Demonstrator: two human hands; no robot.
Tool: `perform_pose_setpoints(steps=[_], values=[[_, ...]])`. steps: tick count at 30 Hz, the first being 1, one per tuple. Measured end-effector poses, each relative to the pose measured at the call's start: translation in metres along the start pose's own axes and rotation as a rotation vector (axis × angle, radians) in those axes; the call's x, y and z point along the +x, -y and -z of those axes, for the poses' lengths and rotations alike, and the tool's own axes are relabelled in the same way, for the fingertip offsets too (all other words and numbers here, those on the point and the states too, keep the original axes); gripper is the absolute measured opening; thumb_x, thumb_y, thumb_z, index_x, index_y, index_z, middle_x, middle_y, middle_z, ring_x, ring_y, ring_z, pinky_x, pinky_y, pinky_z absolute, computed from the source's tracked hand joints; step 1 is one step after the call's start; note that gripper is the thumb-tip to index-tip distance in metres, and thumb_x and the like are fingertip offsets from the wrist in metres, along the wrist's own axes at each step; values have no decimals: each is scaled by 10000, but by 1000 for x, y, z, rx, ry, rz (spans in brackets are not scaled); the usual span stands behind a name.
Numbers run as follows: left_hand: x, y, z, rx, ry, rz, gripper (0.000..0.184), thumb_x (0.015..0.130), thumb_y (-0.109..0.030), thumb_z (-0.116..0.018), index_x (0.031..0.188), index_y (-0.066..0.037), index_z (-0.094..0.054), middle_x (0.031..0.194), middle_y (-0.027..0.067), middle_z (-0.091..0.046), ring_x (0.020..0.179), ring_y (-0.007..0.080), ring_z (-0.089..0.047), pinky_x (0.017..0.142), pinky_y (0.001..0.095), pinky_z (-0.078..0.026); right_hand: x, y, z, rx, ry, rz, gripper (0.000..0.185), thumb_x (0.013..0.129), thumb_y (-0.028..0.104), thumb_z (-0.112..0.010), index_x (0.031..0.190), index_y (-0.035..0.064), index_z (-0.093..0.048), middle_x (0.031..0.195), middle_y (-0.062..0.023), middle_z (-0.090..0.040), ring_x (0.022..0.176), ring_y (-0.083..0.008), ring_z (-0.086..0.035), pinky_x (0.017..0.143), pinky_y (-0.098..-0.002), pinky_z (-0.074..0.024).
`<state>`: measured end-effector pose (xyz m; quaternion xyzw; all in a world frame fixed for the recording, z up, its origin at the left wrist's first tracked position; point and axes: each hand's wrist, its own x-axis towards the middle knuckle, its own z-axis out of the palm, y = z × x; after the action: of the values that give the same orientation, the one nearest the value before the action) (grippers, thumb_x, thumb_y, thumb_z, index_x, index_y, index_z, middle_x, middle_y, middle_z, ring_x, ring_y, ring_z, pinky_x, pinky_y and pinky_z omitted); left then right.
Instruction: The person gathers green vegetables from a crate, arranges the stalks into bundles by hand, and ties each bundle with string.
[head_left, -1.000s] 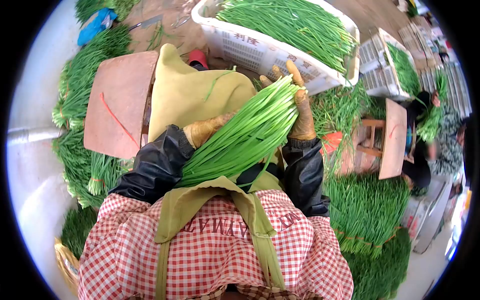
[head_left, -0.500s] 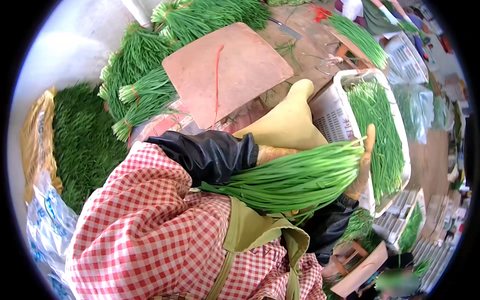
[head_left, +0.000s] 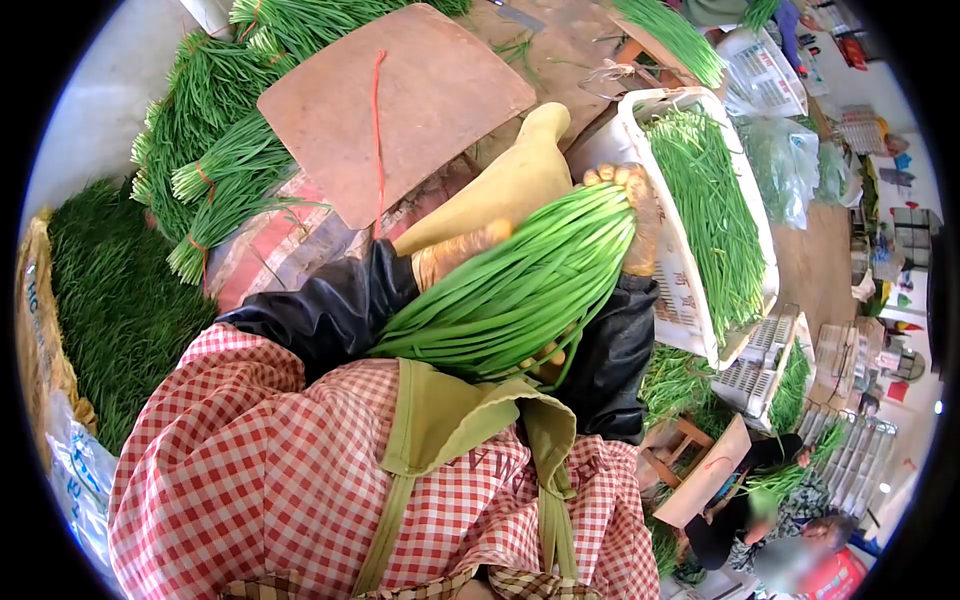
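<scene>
A loose bunch of garlic chives [head_left: 520,275] lies across my lap, pale stem ends to the right and green tips to the left. My left hand [head_left: 458,254], in a stained tan glove, reaches beneath the bunch and grips it. Its fingertips show at the lower edge; the rest is hidden under the leaves. My gloved right hand [head_left: 638,215] is bent around the pale ends, fingers curled at their top. Just beyond my hands lies a yellow-tan cloth-like piece [head_left: 490,185]. Beside it is a brown board [head_left: 400,110] with a red tie [head_left: 378,130] on it.
A white crate [head_left: 765,250] full of chives stands close on my right. Tied chive bundles [head_left: 215,90] are heaped at the far left, above a sack [head_left: 42,330] of loose greens. Other people [head_left: 800,530] sit at lower right, near a small wooden stool [head_left: 705,470].
My right hand has gone from flat against the stem ends, a finger stretched up, to curled around them. The bunch is tilted more upward at its right end. The view has shifted.
</scene>
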<state>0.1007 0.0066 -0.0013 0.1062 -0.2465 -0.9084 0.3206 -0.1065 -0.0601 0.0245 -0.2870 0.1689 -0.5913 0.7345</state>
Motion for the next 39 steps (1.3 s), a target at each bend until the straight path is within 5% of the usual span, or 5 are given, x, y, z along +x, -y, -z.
perform_pose_setpoints(steps=[6,13,19,29,39], values=[[-6,-20,-23,-109,108,-114,692,837,-501,-633,1314,-34,-454,1134,255,-575,949,369,-641,813,419,-555,40,-7,4,-546,-168,-118,751,902,623,-443,1327,3,-455,1197,-147,-594,984,-236,-604,904,-360,-487],[-11,-75,20,-247,324,-139,697,863,-448,-608,1364,-6,-407,1203,279,-538,953,342,-635,834,393,-554,52,4,-52,-357,-383,-429,1134,775,843,-295,1428,-80,-208,1442,-304,-265,1339,-412,-280,1097,-513,-244],[-15,-101,37,59,-122,-61,500,879,-352,-630,1235,-10,-547,1070,147,-650,916,212,-661,764,300,-576,70,-45,-91,-675,-21,-258,580,964,479,-441,1356,52,-420,1293,-105,-535,1153,-206,-534,1000,-356,-418],[-72,-184,-13,805,-489,-197,500,757,-410,-775,1105,-74,-651,1032,36,-670,907,102,-629,805,258,-521,128,-119,-169,-463,-42,-176,572,951,526,-399,1183,31,-567,1069,-105,-638,871,-227,-632,784,-351,-541],[-101,-150,28,249,-482,-313,395,792,-257,-742,1056,6,-611,920,138,-677,724,194,-679,668,304,-594,155,-175,-146,-1035,96,-227,710,938,591,-299,1107,-32,-595,995,-170,-658,835,-286,-635,775,-388,-503]])
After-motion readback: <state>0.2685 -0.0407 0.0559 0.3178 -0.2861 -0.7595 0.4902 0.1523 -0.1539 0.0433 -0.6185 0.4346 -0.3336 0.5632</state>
